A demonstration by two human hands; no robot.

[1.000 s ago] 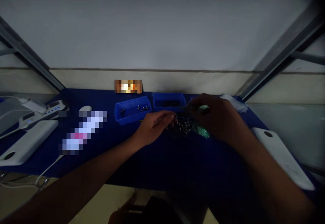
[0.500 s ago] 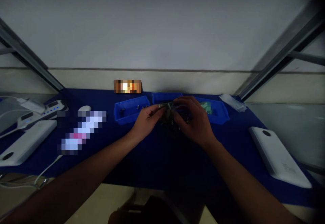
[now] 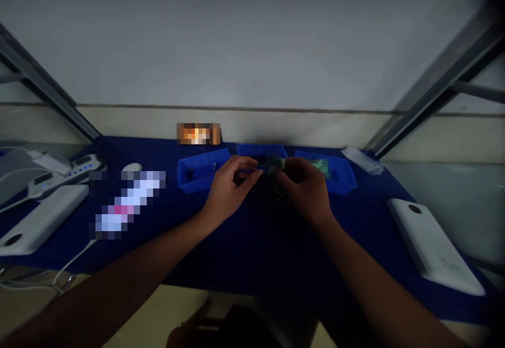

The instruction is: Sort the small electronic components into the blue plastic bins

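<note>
My left hand (image 3: 230,186) is closed with its fingers curled. Its thumb and fingertips come near each other beside a small dark see-through piece (image 3: 271,165); whether they pinch anything is too dim to make out. From the other side, my right hand (image 3: 306,187) grips that piece between thumb and fingers. The piece looks thin and film-like, with a greenish tint, and its kind is unclear. Just below the hands lies a dark cluster of small things (image 3: 273,192), mostly lost in shadow.
Behind the hands stand a left blue bin (image 3: 185,177) with a few small parts, a middle blue bin (image 3: 260,150), and a right blue bin (image 3: 347,179) holding green packets (image 3: 321,167). White power banks (image 3: 434,248) lie at both sides. A lit phone (image 3: 130,203) and power strip (image 3: 84,168) are left.
My left fingers have drawn back slightly left and curled higher. My right hand has shifted a little with the dark piece, which now shows between the hands. The bins have not moved.
</note>
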